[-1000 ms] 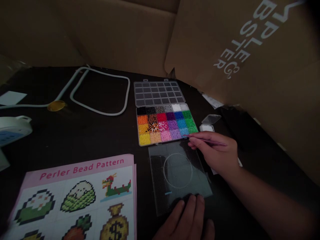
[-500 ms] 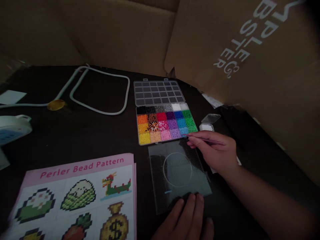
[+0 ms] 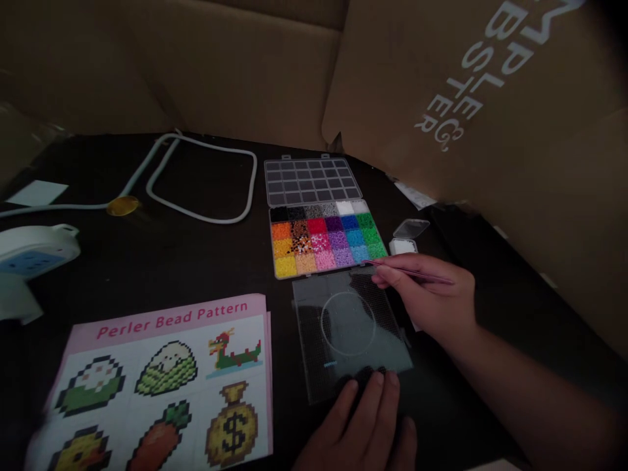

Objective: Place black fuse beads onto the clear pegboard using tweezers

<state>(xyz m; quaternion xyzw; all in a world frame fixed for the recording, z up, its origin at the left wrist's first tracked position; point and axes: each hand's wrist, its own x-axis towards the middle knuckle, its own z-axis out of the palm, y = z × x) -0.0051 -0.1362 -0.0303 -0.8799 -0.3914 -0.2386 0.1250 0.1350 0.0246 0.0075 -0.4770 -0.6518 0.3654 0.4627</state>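
Note:
My right hand [image 3: 432, 297] pinches thin pink tweezers [image 3: 409, 271]; their tip reaches the near right corner of the open bead box [image 3: 326, 239], by the blue and green beads. My left hand [image 3: 366, 425] lies with fingers stretched flat on the near edge of the clear pegboard [image 3: 350, 330], which sits just in front of the box. A short row of blue beads [image 3: 330, 364] shows on the board near my left fingertips. The box lid [image 3: 311, 182] lies open behind the coloured compartments.
A pink "Perler Bead Pattern" sheet [image 3: 161, 386] lies at the near left. A white cable loop [image 3: 206, 180] and a white power strip [image 3: 34, 252] are at the left. A small clear container [image 3: 407, 239] sits right of the box. Cardboard walls [image 3: 490, 118] stand behind and to the right.
The view has shifted slightly, so everything sits a little higher and to the right. Both hands keep their places; the tweezers' tip stays at the box's near right corner.

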